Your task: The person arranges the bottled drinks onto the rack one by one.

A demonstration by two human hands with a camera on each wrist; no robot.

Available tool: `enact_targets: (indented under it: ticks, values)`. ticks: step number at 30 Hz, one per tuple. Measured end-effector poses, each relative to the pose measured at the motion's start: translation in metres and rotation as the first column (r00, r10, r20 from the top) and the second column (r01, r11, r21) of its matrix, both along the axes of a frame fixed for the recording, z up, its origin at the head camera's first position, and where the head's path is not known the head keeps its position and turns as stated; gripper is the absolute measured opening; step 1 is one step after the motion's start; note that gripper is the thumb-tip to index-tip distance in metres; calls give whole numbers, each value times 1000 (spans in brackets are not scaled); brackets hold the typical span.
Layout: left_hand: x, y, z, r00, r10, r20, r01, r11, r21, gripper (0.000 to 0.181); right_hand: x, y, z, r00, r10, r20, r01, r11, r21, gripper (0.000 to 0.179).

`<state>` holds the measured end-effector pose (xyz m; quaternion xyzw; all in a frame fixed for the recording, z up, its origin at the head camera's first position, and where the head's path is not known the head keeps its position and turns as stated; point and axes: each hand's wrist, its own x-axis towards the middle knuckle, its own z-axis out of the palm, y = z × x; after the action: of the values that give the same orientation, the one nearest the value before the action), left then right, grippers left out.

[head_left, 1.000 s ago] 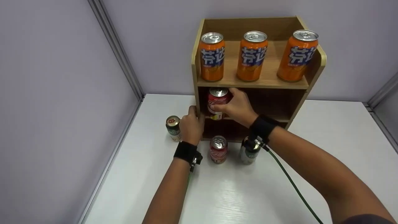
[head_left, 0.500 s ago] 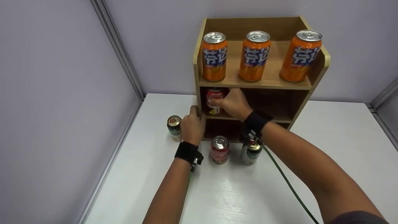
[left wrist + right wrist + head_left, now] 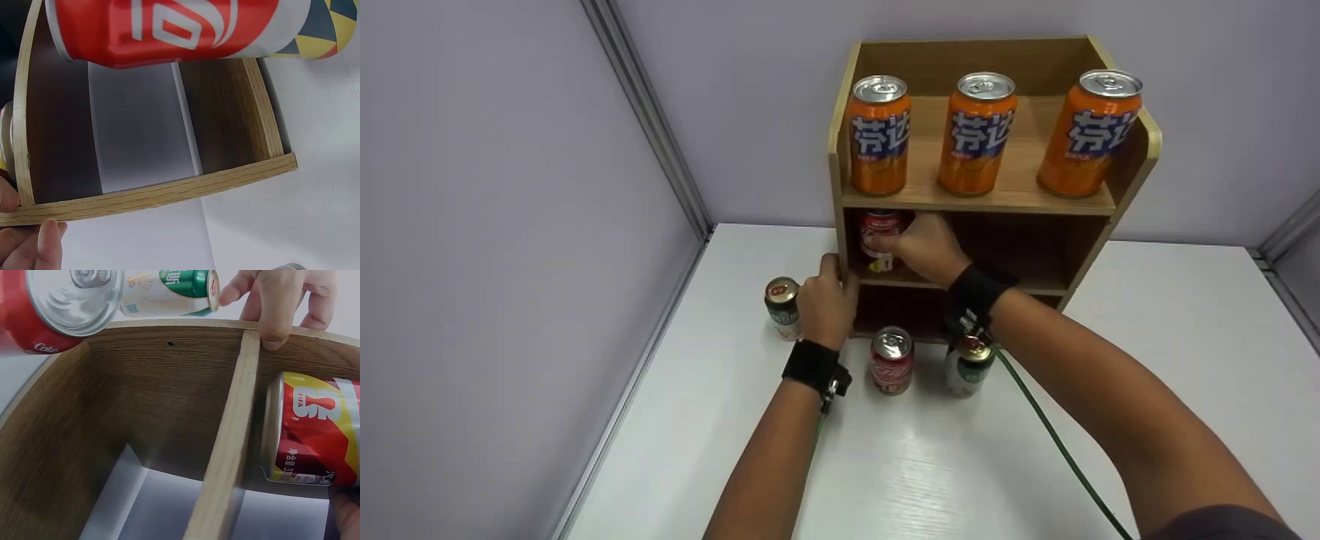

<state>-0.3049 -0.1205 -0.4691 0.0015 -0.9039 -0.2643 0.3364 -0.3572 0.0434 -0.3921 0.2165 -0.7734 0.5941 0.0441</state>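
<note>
My right hand point(image 3: 928, 246) grips a red Coke can point(image 3: 880, 223) standing at the left end of the wooden shelf unit's middle level. In the right wrist view this can point(image 3: 318, 433) sits beside the divider board, with a fingertip at its lower side. My left hand point(image 3: 826, 309) pinches the left side panel of the shelf unit point(image 3: 975, 202). Its thumb lies inside and its fingers outside, as the left wrist view shows. Another red Coke can point(image 3: 892, 367) stands on the table before the unit.
Three orange Fanta cans point(image 3: 976, 139) stand on the top level. A green-and-white can point(image 3: 783, 311) is left of the unit, beside my left hand. A similar can point(image 3: 969, 371) stands in front, under my right wrist. A green cable point(image 3: 1054, 435) runs from the right wristband.
My right hand has pushed the Coke can deeper into the middle level and slightly left. The left hand keeps its hold on the side panel.
</note>
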Motion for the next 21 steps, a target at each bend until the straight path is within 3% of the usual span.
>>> enact_targets:
  ticks: [8, 16, 21]
  values:
    - [-3, 0, -2, 1000, 21, -15, -21, 1000, -16, 24, -4, 0, -6, 999, -30, -31, 31, 999, 39, 84]
    - [-2, 0, -2, 1000, 27, -16, -27, 999, -23, 24, -3, 0, -6, 1000, -12, 0, 12, 999, 35, 85]
    - [-3, 1, -2, 999, 26, -25, -26, 1000, -7, 21, -5, 1, -8, 999, 3, -44, -1, 999, 41, 85]
